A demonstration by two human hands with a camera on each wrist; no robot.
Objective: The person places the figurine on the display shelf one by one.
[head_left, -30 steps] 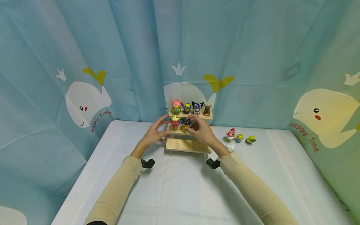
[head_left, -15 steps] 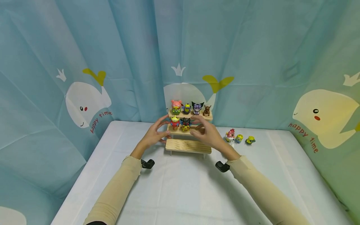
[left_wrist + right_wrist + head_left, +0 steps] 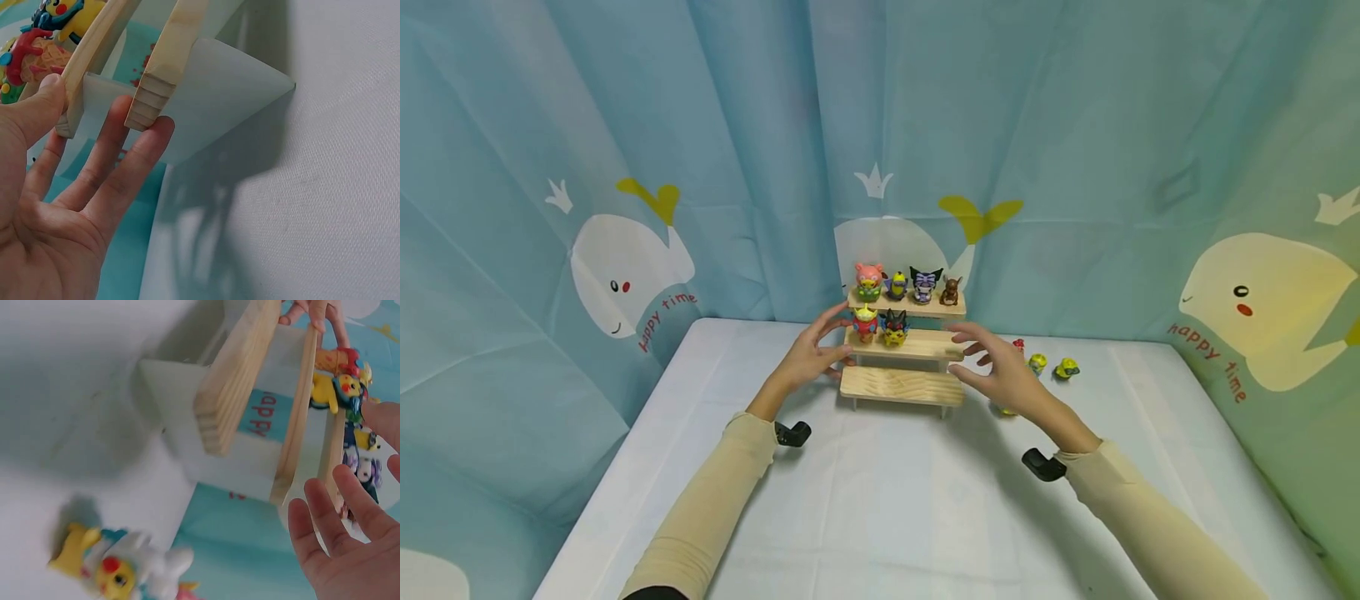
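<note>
At the far left, the end of the wooden stand (image 3: 900,385) is gripped by the left hand (image 3: 808,358), its thumb pressed on the middle tier and two fingertips set against the end of the lowest one; if this grip were tightened or pulled unevenly, the whole stand could be tipped or slid, since a light build is suggested by the thin planks and panels. Just beside that thumb, the red figure (image 3: 865,323) is stood upright on the middle tier and could be knocked by a careless lift of the hand. To its right, the dark-hooded yellow figure (image 3: 895,327) is placed close by, so a fall of one might be passed to the other. Above them, four figures are lined up on the top tier; by a jolt, the small brown figure (image 3: 951,291) near the right end could be sent off the edge. Past that end, the right hand (image 3: 1003,375) is held with fingers spread and nothing between them; the middle tier's corner could be bumped if it were swung inward. Farther right, the red-topped figure (image 3: 1018,344) is partly hidden behind that hand, and the loose yellow figures (image 3: 1066,368) might be brushed over by a low sleeve.
</note>
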